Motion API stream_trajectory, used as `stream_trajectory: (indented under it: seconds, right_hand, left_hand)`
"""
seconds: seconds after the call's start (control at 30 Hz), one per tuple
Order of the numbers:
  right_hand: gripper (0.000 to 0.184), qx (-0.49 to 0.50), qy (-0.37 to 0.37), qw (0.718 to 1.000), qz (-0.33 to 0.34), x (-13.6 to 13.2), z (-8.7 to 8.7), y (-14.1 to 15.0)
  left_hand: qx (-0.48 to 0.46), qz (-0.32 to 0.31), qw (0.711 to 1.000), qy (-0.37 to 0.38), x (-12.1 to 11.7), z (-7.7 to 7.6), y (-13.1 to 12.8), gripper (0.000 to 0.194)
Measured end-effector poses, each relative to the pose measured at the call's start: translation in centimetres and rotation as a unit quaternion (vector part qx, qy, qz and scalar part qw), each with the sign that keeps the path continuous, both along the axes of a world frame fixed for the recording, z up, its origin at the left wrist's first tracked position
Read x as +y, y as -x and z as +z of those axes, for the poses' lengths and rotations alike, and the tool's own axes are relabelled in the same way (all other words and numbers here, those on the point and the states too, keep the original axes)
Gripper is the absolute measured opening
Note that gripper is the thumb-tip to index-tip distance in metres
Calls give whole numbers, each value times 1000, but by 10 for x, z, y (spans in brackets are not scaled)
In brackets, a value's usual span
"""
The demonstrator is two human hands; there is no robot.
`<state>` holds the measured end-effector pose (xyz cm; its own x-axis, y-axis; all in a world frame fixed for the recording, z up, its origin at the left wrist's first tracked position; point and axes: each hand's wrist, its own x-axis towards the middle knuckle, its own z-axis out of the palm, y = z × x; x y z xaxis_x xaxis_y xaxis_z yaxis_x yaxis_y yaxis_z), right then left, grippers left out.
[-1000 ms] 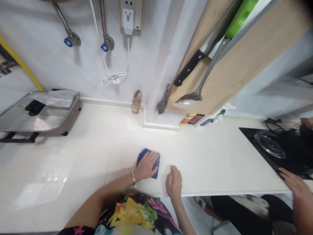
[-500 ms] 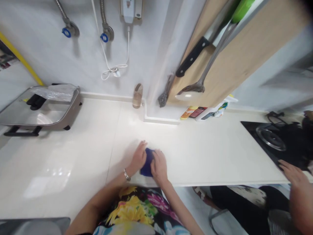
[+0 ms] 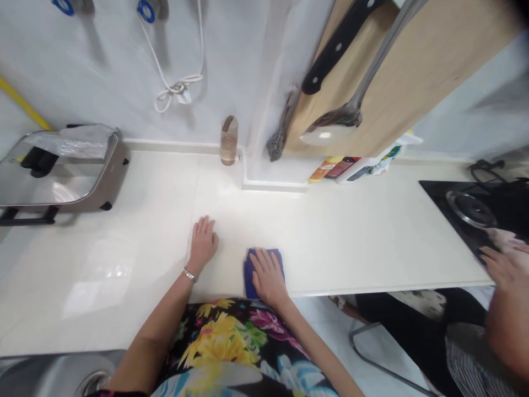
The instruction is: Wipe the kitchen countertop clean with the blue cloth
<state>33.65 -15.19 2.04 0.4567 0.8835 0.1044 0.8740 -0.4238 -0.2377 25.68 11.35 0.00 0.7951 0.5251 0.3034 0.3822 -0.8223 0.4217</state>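
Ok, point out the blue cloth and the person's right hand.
Blue cloth (image 3: 248, 275), head view, point on its uncovered left edge.
Right hand (image 3: 268, 277), head view, point on the back of the hand.

Dress: black blouse (image 3: 223, 347) — splashed with large yellow, pink, green and pale blue flowers | Left hand (image 3: 202, 241): slim silver link bracelet (image 3: 190, 274) at the wrist | Right hand (image 3: 268, 277): bare, no jewellery at the wrist — forearms uncovered

In front of me a white wall (image 3: 103, 71) rises behind a cream countertop (image 3: 339, 231) edged with a white upstand (image 3: 273, 186). A pale wooden panel (image 3: 417, 71) hangs above, light gleams off the counter, and a pale floor (image 3: 318, 325) shows below.
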Motion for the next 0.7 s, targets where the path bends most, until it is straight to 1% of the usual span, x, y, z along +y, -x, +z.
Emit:
stream_trajectory:
  seconds: [0.13, 0.27, 0.37, 0.53, 0.7]
  right_hand:
    - [61, 14, -1, 1000, -8, -28, 2, -5]
    - [60, 11, 9, 999, -50, -60, 3, -20]
    - [59, 3, 23, 996, -83, -84, 3, -37]
    - [58, -16, 36, 992, -124, -127, -2, -76]
    - [56, -50, 35, 983, -171, -178, -16, -131]
  left_hand:
    - [0, -7, 1000, 12, 6, 2, 3, 47]
    - [-1, -9, 1000, 20, 10, 4, 0, 48]
    - [-9, -9, 1000, 21, 11, 6, -3, 48]
    - [-14, -9, 1000, 23, 13, 5, -4, 47]
    - [-21, 1, 999, 26, 12, 3, -4, 51]
